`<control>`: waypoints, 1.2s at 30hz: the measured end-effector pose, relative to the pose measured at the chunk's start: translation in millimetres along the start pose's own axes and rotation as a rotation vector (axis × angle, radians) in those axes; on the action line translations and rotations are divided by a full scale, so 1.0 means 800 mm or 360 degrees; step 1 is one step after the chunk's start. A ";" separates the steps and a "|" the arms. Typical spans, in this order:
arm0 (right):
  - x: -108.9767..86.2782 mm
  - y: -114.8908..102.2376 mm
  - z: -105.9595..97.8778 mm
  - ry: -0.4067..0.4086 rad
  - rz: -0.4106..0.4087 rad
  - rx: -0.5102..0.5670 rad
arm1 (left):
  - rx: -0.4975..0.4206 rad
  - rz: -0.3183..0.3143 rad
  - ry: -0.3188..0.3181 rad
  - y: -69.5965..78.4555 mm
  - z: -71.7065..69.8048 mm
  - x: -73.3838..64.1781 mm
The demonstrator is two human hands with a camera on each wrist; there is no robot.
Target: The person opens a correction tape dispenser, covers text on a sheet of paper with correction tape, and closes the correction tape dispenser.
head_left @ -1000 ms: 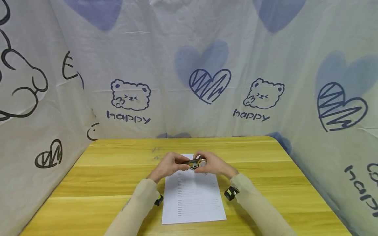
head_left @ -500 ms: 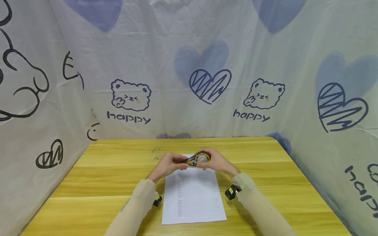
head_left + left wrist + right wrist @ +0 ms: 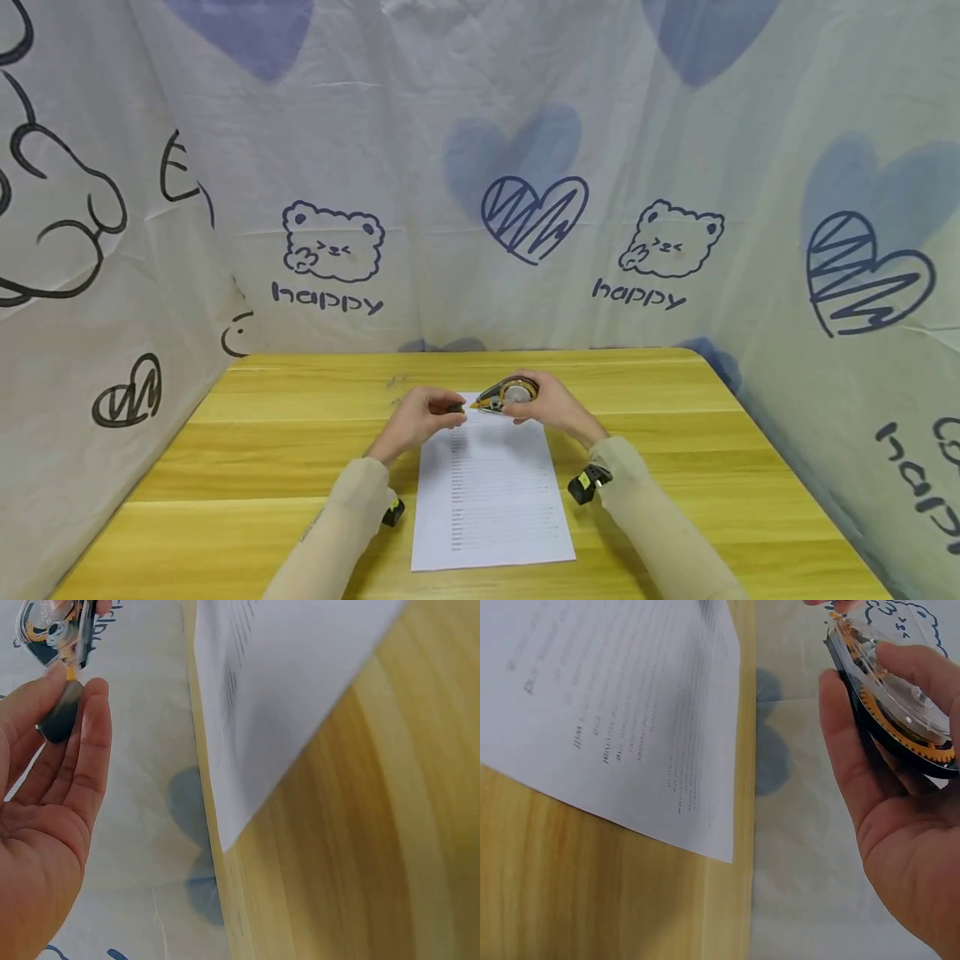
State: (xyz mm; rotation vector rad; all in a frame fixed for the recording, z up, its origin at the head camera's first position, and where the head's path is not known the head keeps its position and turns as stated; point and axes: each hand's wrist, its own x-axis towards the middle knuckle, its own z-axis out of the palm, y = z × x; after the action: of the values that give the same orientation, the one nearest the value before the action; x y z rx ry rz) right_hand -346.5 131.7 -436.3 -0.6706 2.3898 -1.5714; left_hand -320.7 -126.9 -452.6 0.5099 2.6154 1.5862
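My right hand holds a correction tape with a clear and black body; an orange gear wheel shows inside it in the right wrist view. Its orange tip is bare and points left. Between thumb and fingers of my left hand is a small black cap, pinched just left of the tip. A slight gap shows between cap and tip in the head view. Both hands are raised over the top end of a printed sheet of paper.
The paper lies on a yellow wood-grain table. A white curtain with hearts and bears hangs behind the table and along both sides.
The cap has come off the correction tape's tip. My left hand has moved slightly left with it, while my right hand has turned the tape and lifted it a little.
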 end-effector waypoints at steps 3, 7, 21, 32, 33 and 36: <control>0.001 0.002 0.000 0.0071 0.0051 -0.0089 | 0.0039 -0.0037 0.0060 -0.001 -0.001 -0.001; 0.003 0.006 0.000 0.0096 0.0089 -0.0160 | 0.0181 -0.0039 0.0057 -0.001 -0.004 0.000; 0.022 0.028 0.014 -0.0085 0.0216 -0.0070 | 0.0715 0.0005 -0.0080 -0.015 -0.010 0.002; 0.031 0.037 0.023 -0.0122 0.0227 -0.0087 | 0.0983 -0.0238 -0.0313 -0.019 -0.005 0.003; 0.032 0.037 0.024 -0.0126 0.0226 -0.0114 | 0.0995 -0.0274 -0.0343 -0.019 -0.004 0.003; 0.033 0.040 0.027 -0.0149 0.0204 -0.0191 | 0.1015 -0.0351 -0.0414 -0.018 -0.001 0.002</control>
State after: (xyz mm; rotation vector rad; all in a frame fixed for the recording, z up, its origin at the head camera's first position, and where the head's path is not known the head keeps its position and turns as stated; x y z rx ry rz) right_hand -369.6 112.3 -472.1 -0.5859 2.4206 -1.3256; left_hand -326.1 -133.2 -464.7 0.3898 2.7990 0.5586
